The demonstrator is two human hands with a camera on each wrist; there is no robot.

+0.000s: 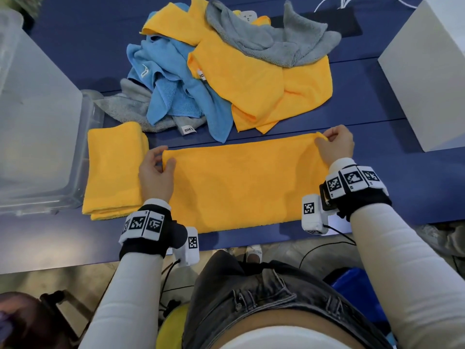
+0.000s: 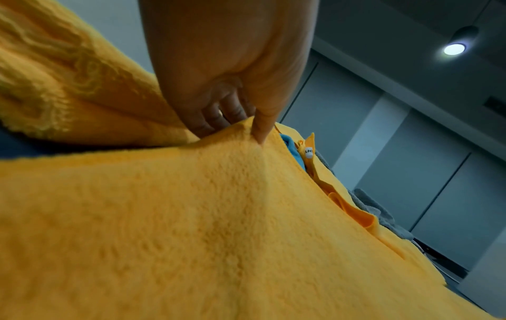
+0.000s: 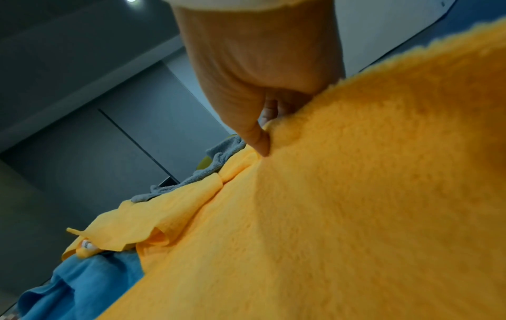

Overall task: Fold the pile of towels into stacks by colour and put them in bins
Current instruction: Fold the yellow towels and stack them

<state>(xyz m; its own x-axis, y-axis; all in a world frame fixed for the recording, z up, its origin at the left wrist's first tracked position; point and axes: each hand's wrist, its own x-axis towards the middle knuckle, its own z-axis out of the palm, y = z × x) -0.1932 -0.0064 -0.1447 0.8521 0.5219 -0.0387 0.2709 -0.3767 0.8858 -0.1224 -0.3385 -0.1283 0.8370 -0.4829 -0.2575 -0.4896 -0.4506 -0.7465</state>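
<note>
a person is folding a yellow towel [image 1: 241, 187] lying flat on the blue worktop [image 1: 415, 187]; left hand [image 1: 156, 172] and right hand [image 1: 336, 144] are pinching its far corners, probably needing to fold toward them next.

Head view looks steeply down on the table [image 1: 377, 187]; both wrist views sit close, tilted upward, sharing the yellow towel [image 1: 239, 187].

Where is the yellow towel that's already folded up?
In the head view, the folded yellow towel lies on the table's left side, between the clear bin and the left hand.
</note>
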